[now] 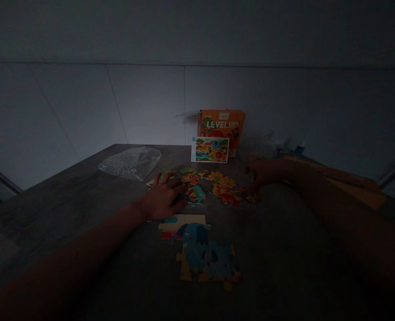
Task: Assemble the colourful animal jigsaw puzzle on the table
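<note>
My left hand (166,196) lies over the left side of a spread of loose jigsaw pieces (222,180), its fingers apart and nothing seen in its grip. At the right end of that spread, my right hand (266,171) hovers with fingers bent downward and apart; it is dark and slightly blurred, and I make out no piece in it. Nearer to me lies a joined section of puzzle (197,249) showing blue elephants, with a pale and red strip at its upper left. Some loose pieces are partly hidden under my left hand.
Behind the pieces, a picture card (211,149) leans against an orange "LEVEL UP!" box (239,118). A clear plastic bag (132,162) lies at the table's back left. An orange-brown flat item (358,189) rests at the right, partly behind my right arm. The light is dim.
</note>
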Motion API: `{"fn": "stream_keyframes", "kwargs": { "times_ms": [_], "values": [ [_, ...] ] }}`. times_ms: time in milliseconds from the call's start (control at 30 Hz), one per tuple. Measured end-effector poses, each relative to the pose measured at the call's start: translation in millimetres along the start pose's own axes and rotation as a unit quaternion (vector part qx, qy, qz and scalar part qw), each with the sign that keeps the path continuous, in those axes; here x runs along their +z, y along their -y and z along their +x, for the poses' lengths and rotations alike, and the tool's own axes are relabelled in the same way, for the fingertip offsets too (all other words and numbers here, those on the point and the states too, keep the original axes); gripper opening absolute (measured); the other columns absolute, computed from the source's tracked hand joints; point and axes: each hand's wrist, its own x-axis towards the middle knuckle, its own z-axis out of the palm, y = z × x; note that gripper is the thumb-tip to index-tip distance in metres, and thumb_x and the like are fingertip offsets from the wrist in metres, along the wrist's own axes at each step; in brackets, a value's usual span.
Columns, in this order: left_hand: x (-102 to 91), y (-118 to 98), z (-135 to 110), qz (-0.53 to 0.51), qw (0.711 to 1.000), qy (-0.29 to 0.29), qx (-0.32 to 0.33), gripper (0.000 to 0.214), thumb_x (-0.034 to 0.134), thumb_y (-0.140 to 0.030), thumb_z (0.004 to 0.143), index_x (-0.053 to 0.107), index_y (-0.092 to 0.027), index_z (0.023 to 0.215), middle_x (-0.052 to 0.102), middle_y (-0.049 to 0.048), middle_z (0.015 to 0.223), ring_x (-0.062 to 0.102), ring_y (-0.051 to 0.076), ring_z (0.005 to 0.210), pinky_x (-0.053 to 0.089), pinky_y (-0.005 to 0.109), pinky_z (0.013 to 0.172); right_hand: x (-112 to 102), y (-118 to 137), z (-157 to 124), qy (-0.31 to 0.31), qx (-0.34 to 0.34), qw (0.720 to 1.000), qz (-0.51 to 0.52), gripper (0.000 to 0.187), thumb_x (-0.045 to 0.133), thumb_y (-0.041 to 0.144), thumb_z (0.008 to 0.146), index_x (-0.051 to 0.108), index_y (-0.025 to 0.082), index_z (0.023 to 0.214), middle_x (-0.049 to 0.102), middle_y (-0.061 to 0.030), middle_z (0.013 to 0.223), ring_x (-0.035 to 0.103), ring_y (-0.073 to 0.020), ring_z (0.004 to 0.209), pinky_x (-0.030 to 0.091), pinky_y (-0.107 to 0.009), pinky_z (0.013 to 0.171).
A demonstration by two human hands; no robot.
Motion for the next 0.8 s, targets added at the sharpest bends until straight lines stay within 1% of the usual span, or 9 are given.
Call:
{"fn": "stream_keyframes", "kwargs": {
  "times_ms": [100,233,300,400,467,533,600,700,800],
  "values": [
    [1.2,1,0,0.003,1.0,0.002,0.001,0.042,0.051,-0.046,0.091,0.061,-0.023,0.124,0.06,0.0101,0.131,0.039,0.041,0.128,0.023,0.065,0.104,-4,0,-1,0.069,0.006,0.998,-0.004,0.057,0.085,0.034,0.057,0.07,0.017,0.108,0.073,-0.0094,0.094,0.068,-0.0287,0.087,0.051,-0.033,0.069],
    [2.8,1,0,0.007,1.0,0.0,0.003,0.041,0.052,-0.046,0.091,0.061,-0.024,0.125,0.059,0.0099,0.133,0.039,0.041,0.128,0.021,0.067,0.104,-9,6,-3,0.098,-0.014,0.995,-0.014,0.057,0.081,0.037,0.065,0.067,0.015,0.116,0.071,-0.0112,0.104,0.068,-0.0287,0.093,0.052,-0.034,0.073],
    [0.6,0,-1,0.009,1.0,0.001,0.002,0.041,0.052,-0.046,0.091,0.061,-0.024,0.124,0.06,0.0097,0.131,0.039,0.041,0.128,0.021,0.067,0.105,-8,11,-6,0.08,-0.025,0.996,-0.025,0.052,0.078,0.039,0.07,0.067,0.015,0.114,0.071,-0.0122,0.106,0.068,-0.0297,0.095,0.052,-0.035,0.074],
    [-9.6,3,-2,0.009,1.0,-0.009,-0.017,0.044,0.049,-0.05,0.092,0.061,-0.024,0.126,0.06,0.0089,0.133,0.039,0.04,0.129,0.024,0.064,0.106,7,28,-18,0.03,-0.039,0.998,-0.043,0.031,0.072,0.03,0.077,0.069,0.016,0.104,0.07,-0.0139,0.103,0.067,-0.0318,0.095,0.051,-0.037,0.073],
    [-19.6,12,-3,0.018,0.998,-0.023,-0.061,0.049,0.046,-0.053,0.093,0.06,-0.023,0.128,0.059,0.0089,0.134,0.039,0.04,0.131,0.027,0.062,0.105,25,45,-35,-0.014,-0.051,0.997,-0.052,0.019,0.062,0.019,0.083,0.068,0.016,0.1,0.069,-0.0164,0.103,0.067,-0.0302,0.091,0.05,-0.036,0.071],
    [-28.4,25,-5,0.036,0.991,-0.028,-0.127,0.052,0.048,-0.054,0.091,0.059,-0.021,0.129,0.06,0.0101,0.133,0.04,0.041,0.13,0.032,0.063,0.103,47,62,-54,-0.069,-0.074,0.994,-0.051,0.021,0.052,0.019,0.088,0.065,0.016,0.105,0.069,-0.0173,0.102,0.067,-0.0274,0.08,0.048,-0.035,0.063],
    [-32.2,40,-9,0.052,0.981,-0.027,-0.187,0.052,0.046,-0.051,0.09,0.06,-0.019,0.128,0.061,0.013,0.13,0.043,0.042,0.128,0.036,0.062,0.099,66,73,-70,-0.082,-0.098,0.991,-0.043,0.022,0.048,0.018,0.09,0.064,0.017,0.105,0.07,-0.0136,0.1,0.067,-0.0251,0.081,0.047,-0.033,0.066],
    [-26.4,58,-20,0.036,0.971,-0.019,-0.235,0.055,0.043,-0.052,0.089,0.062,-0.015,0.125,0.063,0.0147,0.127,0.05,0.037,0.124,0.043,0.051,0.1,85,72,-81,-0.119,-0.144,0.982,0.036,0.022,0.046,0.02,0.091,0.066,0.017,0.099,0.072,-0.0083,0.084,0.067,-0.0197,0.073,0.045,-0.029,0.065],
    [-16.3,69,-34,0.0,0.971,0.006,-0.239,0.062,0.038,-0.056,0.09,0.06,-0.011,0.127,0.061,0.0164,0.129,0.052,0.033,0.123,0.042,0.043,0.104,90,61,-77,-0.147,-0.178,0.965,0.125,0.02,0.047,0.02,0.09,0.067,0.018,0.092,0.071,-0.0046,0.079,0.066,-0.0171,0.07,0.043,-0.027,0.064]
  ]
}}
